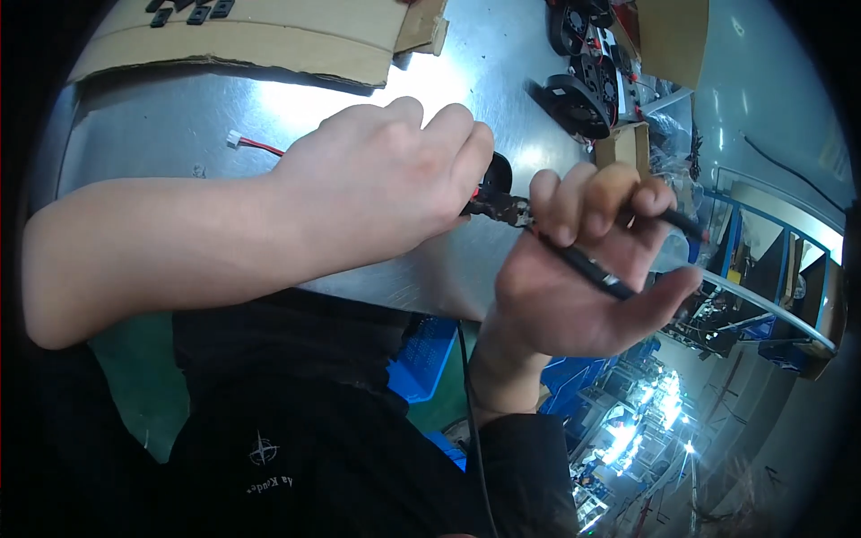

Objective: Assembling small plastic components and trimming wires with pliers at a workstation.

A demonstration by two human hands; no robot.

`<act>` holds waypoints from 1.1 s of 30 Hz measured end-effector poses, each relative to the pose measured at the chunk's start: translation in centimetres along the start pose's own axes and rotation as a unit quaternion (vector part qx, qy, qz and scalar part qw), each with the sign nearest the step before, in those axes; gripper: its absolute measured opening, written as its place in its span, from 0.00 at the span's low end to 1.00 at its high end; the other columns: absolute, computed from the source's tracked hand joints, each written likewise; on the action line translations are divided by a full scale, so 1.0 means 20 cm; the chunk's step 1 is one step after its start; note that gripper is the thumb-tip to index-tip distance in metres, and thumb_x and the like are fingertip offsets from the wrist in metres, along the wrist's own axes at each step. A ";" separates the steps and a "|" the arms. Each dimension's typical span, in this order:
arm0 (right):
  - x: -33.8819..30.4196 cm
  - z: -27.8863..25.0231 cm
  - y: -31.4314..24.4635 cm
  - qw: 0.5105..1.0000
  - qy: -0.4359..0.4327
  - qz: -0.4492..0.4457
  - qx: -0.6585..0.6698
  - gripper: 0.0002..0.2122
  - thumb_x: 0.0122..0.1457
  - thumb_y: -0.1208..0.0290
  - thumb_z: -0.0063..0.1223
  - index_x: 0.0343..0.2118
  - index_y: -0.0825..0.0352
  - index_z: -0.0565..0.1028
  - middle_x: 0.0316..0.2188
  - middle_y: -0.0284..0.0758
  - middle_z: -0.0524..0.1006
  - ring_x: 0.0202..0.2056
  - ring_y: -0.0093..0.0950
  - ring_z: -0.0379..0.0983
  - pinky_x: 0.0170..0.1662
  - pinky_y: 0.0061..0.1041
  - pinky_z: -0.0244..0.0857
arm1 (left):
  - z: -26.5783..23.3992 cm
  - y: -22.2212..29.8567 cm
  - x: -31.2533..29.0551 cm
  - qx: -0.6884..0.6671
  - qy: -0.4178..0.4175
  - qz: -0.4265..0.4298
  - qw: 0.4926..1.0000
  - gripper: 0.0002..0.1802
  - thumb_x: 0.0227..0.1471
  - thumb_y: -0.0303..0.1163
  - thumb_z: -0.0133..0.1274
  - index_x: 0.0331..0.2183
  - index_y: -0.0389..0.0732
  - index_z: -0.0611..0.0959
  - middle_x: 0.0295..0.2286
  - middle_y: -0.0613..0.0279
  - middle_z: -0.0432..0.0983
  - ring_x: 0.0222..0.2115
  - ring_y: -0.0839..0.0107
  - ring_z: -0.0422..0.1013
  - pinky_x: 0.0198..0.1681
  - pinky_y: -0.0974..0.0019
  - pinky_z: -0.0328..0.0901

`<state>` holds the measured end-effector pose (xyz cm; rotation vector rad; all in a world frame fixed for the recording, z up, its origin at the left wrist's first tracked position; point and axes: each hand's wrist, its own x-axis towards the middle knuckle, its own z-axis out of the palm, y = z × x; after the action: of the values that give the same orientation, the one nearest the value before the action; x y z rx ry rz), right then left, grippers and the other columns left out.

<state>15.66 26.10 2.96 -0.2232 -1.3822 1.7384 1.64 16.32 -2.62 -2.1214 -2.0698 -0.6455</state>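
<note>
- Looking down in the head view: holding the left hand (386, 179) tightly curled above the table (161, 125), apparently gripping the black part (501, 173), just showing past the knuckles.
- Hiding the pinch itself behind those fingers, so not telling the exact hold.
- Trailing the red wire (260, 145) from behind the left wrist, ending in a white plug (234, 139).
- Holding the tool (587, 266), seemingly pliers, in the right hand (556, 296), with fingers half curled about it, the thumb stretched clear.
- Resting the tool's head right beside the left fingers, without showing any bite.
- Probably trimming or clamping something on the part, bracing left and working right.
- Likely calling next for a steady left grip, careful tip placing and a squeeze clear of the fingertips.
- Having a carton (269, 54) and black units (576, 106) farther off.
</note>
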 end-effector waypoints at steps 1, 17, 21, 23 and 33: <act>0.02 0.01 -0.02 0.999 0.023 0.025 0.003 0.29 0.66 0.36 0.42 0.45 0.64 0.70 0.29 0.31 0.64 0.27 0.23 0.58 0.32 0.26 0.51 | 0.00 0.00 0.00 0.000 -0.003 0.000 1.000 0.34 0.47 0.40 0.69 0.52 0.36 0.75 0.36 0.57 0.71 0.34 0.65 0.73 0.32 0.69 0.71; -0.06 0.08 0.05 0.963 -0.047 -0.118 -0.238 0.38 0.61 0.24 0.37 0.45 0.63 0.64 0.29 0.34 0.64 0.26 0.24 0.61 0.30 0.29 0.57 | 0.01 0.00 0.00 0.032 0.024 0.025 0.999 0.36 0.45 0.40 0.69 0.53 0.34 0.76 0.36 0.58 0.72 0.34 0.65 0.73 0.31 0.68 0.70; -0.05 0.06 0.01 0.979 -0.067 -0.104 -0.161 0.38 0.61 0.24 0.40 0.45 0.64 0.64 0.29 0.34 0.64 0.25 0.24 0.60 0.30 0.29 0.56 | 0.01 -0.01 0.00 0.023 0.018 0.012 0.999 0.35 0.46 0.40 0.69 0.53 0.35 0.76 0.36 0.58 0.72 0.35 0.65 0.74 0.32 0.68 0.71; -0.04 0.03 0.00 0.981 -0.072 -0.099 -0.153 0.38 0.61 0.24 0.40 0.45 0.64 0.64 0.29 0.34 0.64 0.25 0.24 0.59 0.30 0.29 0.56 | 0.01 0.00 -0.01 0.022 0.022 0.011 0.999 0.36 0.46 0.40 0.69 0.53 0.35 0.76 0.36 0.58 0.72 0.35 0.65 0.74 0.32 0.68 0.71; -0.05 0.06 0.03 0.970 -0.077 -0.093 -0.211 0.36 0.61 0.26 0.42 0.45 0.62 0.64 0.30 0.34 0.64 0.27 0.24 0.60 0.31 0.28 0.57 | 0.02 0.00 -0.01 0.032 0.042 0.022 0.998 0.35 0.45 0.39 0.69 0.52 0.35 0.76 0.35 0.59 0.72 0.34 0.65 0.73 0.32 0.68 0.71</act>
<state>15.21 24.48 2.55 -0.1859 -1.8203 1.3170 1.65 16.34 -3.03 -2.0635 -1.9679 -0.6425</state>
